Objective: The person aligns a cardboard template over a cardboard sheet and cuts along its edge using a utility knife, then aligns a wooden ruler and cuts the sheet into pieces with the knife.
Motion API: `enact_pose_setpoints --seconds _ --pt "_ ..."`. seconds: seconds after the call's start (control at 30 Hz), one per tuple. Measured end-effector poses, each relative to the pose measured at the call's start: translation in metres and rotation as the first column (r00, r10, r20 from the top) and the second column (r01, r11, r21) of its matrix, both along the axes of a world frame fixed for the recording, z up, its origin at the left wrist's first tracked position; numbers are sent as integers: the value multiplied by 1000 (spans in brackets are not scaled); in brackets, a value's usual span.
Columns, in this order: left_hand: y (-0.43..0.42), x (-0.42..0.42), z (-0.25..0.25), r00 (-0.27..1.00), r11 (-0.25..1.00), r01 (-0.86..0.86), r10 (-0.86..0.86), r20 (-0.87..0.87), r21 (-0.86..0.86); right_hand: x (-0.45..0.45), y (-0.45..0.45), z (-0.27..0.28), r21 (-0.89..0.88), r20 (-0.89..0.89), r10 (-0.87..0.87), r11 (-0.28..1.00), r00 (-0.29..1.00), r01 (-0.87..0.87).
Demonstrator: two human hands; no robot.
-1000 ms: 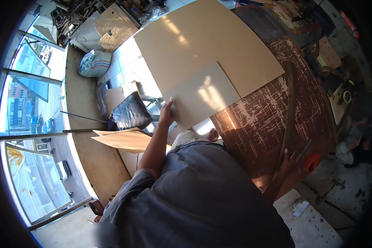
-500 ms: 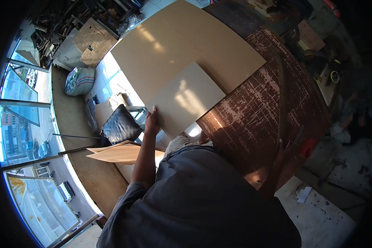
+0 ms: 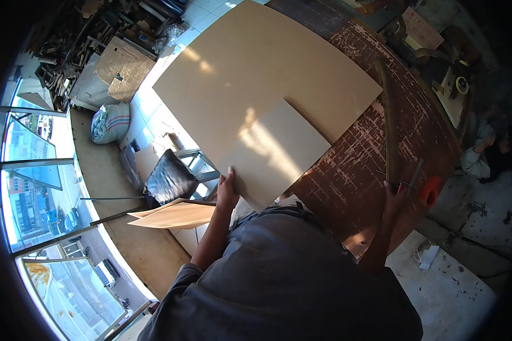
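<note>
My left hand (image 3: 227,190) is closed on the near left corner of a small pale board (image 3: 287,145), thumb on top. That board lies tilted across a much larger tan board (image 3: 261,62) and overhangs its near edge. My right hand (image 3: 393,200) rests on the scratched reddish-brown tabletop (image 3: 338,170), with thumb and fingers apart. Its thumb is by the near end of a long narrow strip (image 3: 388,125); whether it presses on the strip I cannot tell. A thin tool (image 3: 418,170) and an orange-red ring (image 3: 430,191) are just right of these fingers.
Tan sheets (image 3: 176,215) stick out beside my left forearm. A black cushion-like bundle (image 3: 170,177) and a stuffed white sack (image 3: 110,122) sit at left, near the windows. Scrap wood is piled at the far left. Another person (image 3: 483,156) is at the far right.
The small board has slid slightly toward me along with my left hand. The view has shifted a little. My right hand stays at the same spot on the tabletop.
</note>
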State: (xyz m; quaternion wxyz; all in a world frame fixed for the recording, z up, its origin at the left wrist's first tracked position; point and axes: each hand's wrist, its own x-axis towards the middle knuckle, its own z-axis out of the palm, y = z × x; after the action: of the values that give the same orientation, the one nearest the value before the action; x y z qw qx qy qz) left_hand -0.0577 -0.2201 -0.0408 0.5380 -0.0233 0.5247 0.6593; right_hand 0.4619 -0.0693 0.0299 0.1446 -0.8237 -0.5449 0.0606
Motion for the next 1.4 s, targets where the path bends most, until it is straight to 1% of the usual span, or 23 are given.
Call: enact_pose_setpoints --seconds 0.03,0.1,0.13,0.2,0.3,0.33,0.37,0.4,0.47,0.53,0.57,0.63,0.7,0.77,0.83,0.9,0.93,1.0,1.03,1.1,1.23,1.3,1.4 --pt "-2 7 -2 1000 1000 3 -3 -10 21 4 0 -8 -10 7 3 1000 1000 -3" --pt "-2 26 9 1000 1000 2 -2 -29 12 15 0 -32 232 11 88 969 996 -88" --pt "-4 32 4 1000 1000 2 -3 -19 -6 9 0 -21 214 20 88 973 996 -90" --pt "-4 43 -5 996 999 -4 0 -84 -47 -4 3 4 -25 -246 -38 999 969 33" --pt "-2 53 -1 997 993 34 -41 -59 -114 -15 4 18 -88 -178 -82 994 981 67" --pt "-1 54 -2 997 989 41 -49 -54 -146 -5 4 5 -86 -179 -81 994 981 66" --pt "1 56 -3 997 989 39 -47 -56 -145 9 3 -19 9 -132 -25 1000 991 26" --pt "2 58 -4 994 983 43 -60 -94 -179 8 4 -21 100 -80 28 995 996 -20" --pt "2 57 -5 989 975 45 -75 -131 -217 8 1 -24 101 -41 35 994 999 -31" --pt "1 56 -8 920 928 92 -218 -325 -361 7 1 -23 103 -1 41 994 999 -40" --pt "-1 54 -9 919 928 95 -221 -326 -361 11 0 -30 83 15 22 996 1000 -23" --pt "-1 46 -13 822 879 175 -379 -425 -444 12 -2 -35 64 29 -9 998 1000 7" --pt "-2 43 -5 810 879 170 -382 -445 -445 9 -4 -38 142 158 -5 990 987 -17" --pt "-1 42 9 862 901 124 -305 -404 -415 -6 -3 -26 140 116 -58 989 992 41" --pt "-2 33 20 843 875 164 -364 -396 -455 -28 7 -17 133 66 -90 988 994 81" --pt "-5 26 35 825 844 189 -414 -385 -501 -51 22 -17 47 -155 11 999 988 -4" --pt "-3 27 44 794 835 230 -458 -400 -499 -64 30 -24 42 -165 21 999 986 -14" --pt "-5 25 48 766 826 250 -488 -418 -506 -94 49 -41 130 -340 297 955 892 -268" --pt "-6 24 46 742 804 294 -532 -407 -516 -117 56 -29 127 -349 311 950 884 -284" --pt "-7 23 45 719 780 364 -582 -379 -509 -155 67 -4 226 -247 537 841 806 -491" --pt "-5 19 49 702 760 423 -619 -353 -493 -185 80 -18 170 -171 593 804 787 -569" --pt "-5 13 48 693 758 450 -630 -350 -472 -193 83 -24 -7 -261 506 850 822 -526" --pt "-4 5 48 668 747 490 -653 -357 -449 -207 82 -31 93 -270 507 860 819 -502"
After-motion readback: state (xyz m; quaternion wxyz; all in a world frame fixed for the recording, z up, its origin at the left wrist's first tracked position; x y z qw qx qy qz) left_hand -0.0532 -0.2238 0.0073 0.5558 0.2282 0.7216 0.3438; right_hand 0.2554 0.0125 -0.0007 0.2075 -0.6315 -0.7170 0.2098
